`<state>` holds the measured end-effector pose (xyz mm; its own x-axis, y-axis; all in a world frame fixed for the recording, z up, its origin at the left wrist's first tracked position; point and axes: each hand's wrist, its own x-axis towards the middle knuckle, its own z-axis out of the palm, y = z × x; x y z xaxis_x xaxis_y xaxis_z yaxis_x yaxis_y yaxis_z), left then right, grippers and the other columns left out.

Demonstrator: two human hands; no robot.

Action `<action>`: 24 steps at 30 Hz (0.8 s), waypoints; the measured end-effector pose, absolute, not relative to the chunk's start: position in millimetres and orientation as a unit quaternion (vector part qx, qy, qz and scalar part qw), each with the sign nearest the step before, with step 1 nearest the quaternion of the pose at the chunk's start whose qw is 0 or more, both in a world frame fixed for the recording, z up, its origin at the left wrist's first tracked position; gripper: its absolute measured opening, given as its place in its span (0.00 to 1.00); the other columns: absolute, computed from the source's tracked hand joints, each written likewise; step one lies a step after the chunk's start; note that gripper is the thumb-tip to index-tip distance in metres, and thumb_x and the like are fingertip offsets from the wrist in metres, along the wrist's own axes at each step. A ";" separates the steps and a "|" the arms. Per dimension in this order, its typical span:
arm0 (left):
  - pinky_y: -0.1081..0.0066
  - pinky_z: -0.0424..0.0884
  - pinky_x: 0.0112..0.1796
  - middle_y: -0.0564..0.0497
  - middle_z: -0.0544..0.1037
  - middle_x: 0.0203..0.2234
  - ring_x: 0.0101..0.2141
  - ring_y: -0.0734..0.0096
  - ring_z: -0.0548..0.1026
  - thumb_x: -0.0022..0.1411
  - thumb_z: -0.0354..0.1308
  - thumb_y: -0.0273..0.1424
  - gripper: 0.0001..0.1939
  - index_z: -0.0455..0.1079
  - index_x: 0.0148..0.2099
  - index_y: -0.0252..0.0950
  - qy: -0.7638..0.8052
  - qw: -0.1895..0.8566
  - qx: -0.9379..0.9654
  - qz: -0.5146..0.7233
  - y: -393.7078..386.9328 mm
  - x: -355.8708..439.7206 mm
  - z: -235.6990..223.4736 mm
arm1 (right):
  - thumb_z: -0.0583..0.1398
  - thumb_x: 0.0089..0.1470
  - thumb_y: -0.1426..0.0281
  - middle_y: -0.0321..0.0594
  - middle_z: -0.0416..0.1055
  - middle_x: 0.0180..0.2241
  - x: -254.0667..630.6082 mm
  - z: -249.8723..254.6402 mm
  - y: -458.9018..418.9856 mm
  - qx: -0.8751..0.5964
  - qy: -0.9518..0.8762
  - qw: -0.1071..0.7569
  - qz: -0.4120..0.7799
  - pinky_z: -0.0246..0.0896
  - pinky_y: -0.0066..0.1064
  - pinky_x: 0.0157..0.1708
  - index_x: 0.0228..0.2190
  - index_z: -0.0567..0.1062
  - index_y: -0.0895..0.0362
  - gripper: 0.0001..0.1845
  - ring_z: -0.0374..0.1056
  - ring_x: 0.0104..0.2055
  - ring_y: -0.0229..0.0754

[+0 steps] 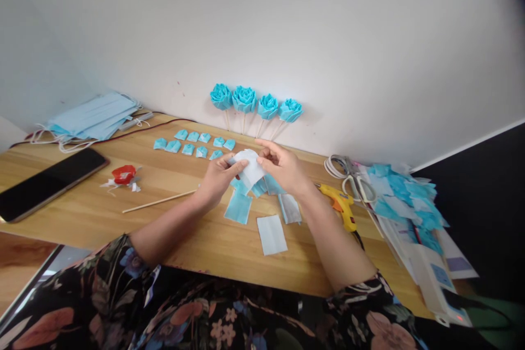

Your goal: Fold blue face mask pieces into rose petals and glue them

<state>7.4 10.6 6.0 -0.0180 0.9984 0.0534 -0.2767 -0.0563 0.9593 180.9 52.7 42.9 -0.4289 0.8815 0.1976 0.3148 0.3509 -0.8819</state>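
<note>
Above the middle of the wooden table, a pale white piece of mask fabric (pixel 251 175) is held up between my two hands. My left hand (pixel 216 179) pinches its left edge, thumb on top. The thumb of my right hand (pixel 284 168) presses the right edge, and the right index finger stretches out beyond it. Below my hands lie blue fabric squares (pixel 238 206), partly covered by them, and a white square (pixel 272 235) nearer the front edge. Beyond my left hand, small folded blue petals (pixel 187 149) sit in two rows.
Four blue fabric roses (pixel 245 99) on sticks lean against the wall. At left are stacked masks (pixel 96 115), a phone (pixel 51 183), red tape (pixel 124 175) and a wooden stick (pixel 159 201). A yellow glue gun (pixel 340 205), scissors (pixel 359 188), blue scraps (pixel 404 191) and a power strip (pixel 430 279) lie right.
</note>
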 end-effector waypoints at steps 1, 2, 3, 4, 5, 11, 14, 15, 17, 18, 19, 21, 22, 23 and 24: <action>0.72 0.65 0.30 0.54 0.72 0.22 0.25 0.75 0.67 0.53 0.67 0.41 0.14 0.74 0.30 0.34 0.407 0.549 0.437 0.584 11.4 6.9 6.0 | 0.58 0.53 0.68 0.35 0.71 0.32 180.9 44.0 52.1 -0.405 -0.742 0.357 0.397 0.63 0.29 0.32 0.56 0.71 0.56 0.28 0.66 0.31 0.36; 0.72 0.64 0.30 0.54 0.72 0.22 0.25 0.76 0.66 0.53 0.67 0.41 0.14 0.74 0.30 0.34 0.401 0.549 0.437 0.589 12.4 6.3 5.9 | 0.58 0.53 0.69 0.35 0.71 0.33 181.2 45.6 51.4 -0.408 -0.742 0.362 0.390 0.63 0.29 0.33 0.57 0.71 0.56 0.28 0.67 0.32 0.36; 0.73 0.64 0.30 0.54 0.72 0.22 0.25 0.76 0.66 0.53 0.67 0.41 0.14 0.75 0.31 0.34 0.396 0.549 0.435 0.594 13.4 5.6 5.7 | 0.58 0.53 0.69 0.35 0.71 0.34 181.7 47.4 50.7 -0.411 -0.744 0.364 0.381 0.63 0.29 0.33 0.57 0.70 0.56 0.28 0.67 0.32 0.36; 0.73 0.64 0.30 0.54 0.73 0.23 0.25 0.76 0.66 0.54 0.67 0.41 0.14 0.76 0.33 0.34 0.390 0.551 0.431 0.599 14.3 4.9 5.5 | 0.58 0.54 0.69 0.36 0.71 0.34 182.3 49.3 50.1 -0.414 -0.746 0.365 0.372 0.63 0.29 0.34 0.57 0.70 0.56 0.29 0.67 0.32 0.36; 0.73 0.64 0.30 0.54 0.73 0.23 0.25 0.76 0.66 0.55 0.66 0.42 0.15 0.77 0.36 0.35 0.382 0.555 0.426 0.604 15.0 4.3 5.2 | 0.57 0.54 0.69 0.36 0.71 0.34 183.0 51.1 49.6 -0.416 -0.749 0.365 0.364 0.63 0.30 0.34 0.58 0.70 0.56 0.29 0.67 0.33 0.36; 0.72 0.65 0.29 0.51 0.73 0.25 0.27 0.73 0.69 0.54 0.65 0.50 0.24 0.76 0.40 0.34 0.345 0.615 0.397 0.588 13.9 5.7 4.4 | 0.56 0.55 0.70 0.37 0.71 0.33 184.0 57.1 47.3 -0.415 -0.761 0.358 0.348 0.64 0.31 0.35 0.59 0.69 0.60 0.30 0.68 0.33 0.37; 0.72 0.63 0.27 0.52 0.73 0.24 0.24 0.75 0.68 0.49 0.70 0.47 0.22 0.75 0.37 0.33 0.362 0.629 0.398 0.561 12.9 8.0 2.6 | 0.56 0.56 0.70 0.36 0.71 0.32 182.7 58.1 45.6 -0.408 -0.769 0.350 0.345 0.64 0.31 0.36 0.59 0.69 0.58 0.29 0.67 0.32 0.37; 0.72 0.62 0.27 0.52 0.72 0.22 0.23 0.76 0.67 0.48 0.71 0.45 0.21 0.75 0.34 0.33 0.373 0.628 0.403 0.552 12.9 8.5 1.7 | 0.56 0.56 0.70 0.36 0.71 0.32 182.3 58.1 45.1 -0.405 -0.772 0.348 0.343 0.65 0.31 0.36 0.60 0.69 0.58 0.29 0.67 0.32 0.37; 0.72 0.60 0.26 0.54 0.70 0.19 0.21 0.77 0.64 0.46 0.72 0.41 0.17 0.74 0.29 0.33 0.389 0.619 0.415 0.542 13.2 9.0 -0.1 | 0.57 0.57 0.70 0.36 0.71 0.33 182.1 57.7 44.7 -0.397 -0.777 0.350 0.341 0.65 0.31 0.37 0.59 0.69 0.56 0.28 0.67 0.32 0.36; 0.72 0.59 0.25 0.54 0.70 0.18 0.21 0.77 0.63 0.46 0.72 0.40 0.16 0.73 0.27 0.33 0.393 0.614 0.419 0.541 13.4 9.1 -0.7 | 0.57 0.57 0.71 0.37 0.71 0.34 182.2 57.4 44.8 -0.393 -0.778 0.355 0.338 0.65 0.31 0.37 0.60 0.69 0.56 0.28 0.67 0.33 0.36; 0.72 0.58 0.25 0.54 0.70 0.18 0.20 0.78 0.63 0.46 0.71 0.39 0.16 0.72 0.25 0.33 0.395 0.610 0.422 0.542 13.6 9.2 -1.1 | 0.57 0.57 0.71 0.38 0.71 0.36 182.4 57.1 45.0 -0.389 -0.778 0.362 0.335 0.66 0.32 0.38 0.60 0.69 0.55 0.29 0.67 0.34 0.36; 0.72 0.58 0.25 0.54 0.70 0.17 0.21 0.78 0.63 0.47 0.71 0.38 0.15 0.71 0.23 0.33 0.394 0.602 0.423 0.550 13.8 9.1 -1.4 | 0.57 0.56 0.72 0.39 0.72 0.40 183.5 57.0 45.9 -0.384 -0.774 0.387 0.321 0.67 0.32 0.40 0.61 0.68 0.53 0.30 0.68 0.36 0.37; 0.72 0.58 0.26 0.54 0.70 0.17 0.21 0.78 0.63 0.48 0.70 0.38 0.16 0.70 0.22 0.34 0.393 0.600 0.423 0.555 14.0 9.0 -1.4 | 0.57 0.56 0.72 0.40 0.72 0.42 184.3 57.1 46.5 -0.385 -0.771 0.400 0.311 0.67 0.33 0.41 0.61 0.68 0.52 0.30 0.68 0.37 0.37; 0.72 0.58 0.26 0.54 0.69 0.17 0.21 0.78 0.63 0.48 0.70 0.38 0.16 0.69 0.21 0.34 0.392 0.598 0.419 0.559 14.3 8.9 -1.3 | 0.57 0.57 0.72 0.41 0.72 0.44 185.3 57.3 47.0 -0.388 -0.767 0.411 0.302 0.68 0.34 0.42 0.62 0.67 0.50 0.30 0.68 0.38 0.38; 0.72 0.58 0.26 0.54 0.69 0.16 0.21 0.77 0.64 0.49 0.69 0.38 0.16 0.69 0.21 0.34 0.392 0.597 0.413 0.565 14.6 8.7 -1.3 | 0.57 0.58 0.71 0.41 0.72 0.45 186.4 57.6 47.5 -0.391 -0.764 0.420 0.296 0.68 0.34 0.43 0.62 0.66 0.49 0.30 0.68 0.39 0.38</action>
